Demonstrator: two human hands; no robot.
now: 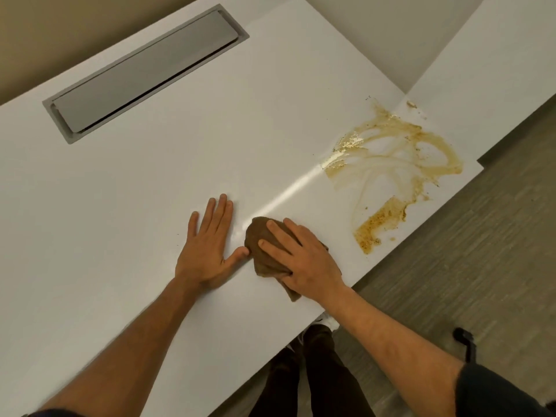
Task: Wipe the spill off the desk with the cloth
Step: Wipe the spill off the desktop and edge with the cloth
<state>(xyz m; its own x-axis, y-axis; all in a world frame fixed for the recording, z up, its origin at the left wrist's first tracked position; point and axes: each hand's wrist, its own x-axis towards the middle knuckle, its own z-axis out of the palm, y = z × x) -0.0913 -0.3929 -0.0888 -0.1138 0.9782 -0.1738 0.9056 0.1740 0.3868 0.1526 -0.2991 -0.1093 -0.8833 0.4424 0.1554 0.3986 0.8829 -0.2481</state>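
Note:
A brown, smeared spill [391,170] with gritty flecks covers the right end of the white desk [150,191], reaching close to its front edge. A crumpled brown cloth [260,242] lies on the desk to the left of the spill. My right hand [301,260] lies on top of the cloth, its fingers spread over it and its thumb curled round the near edge. My left hand [207,248] rests flat on the desk just left of the cloth, fingers straight, thumb tip almost touching the cloth.
A grey cable hatch [144,73] with its lid closed is set into the desk at the far left. A second white desk [496,70] adjoins at the far right. Grey carpet [466,281] and my legs [316,371] show below the front edge.

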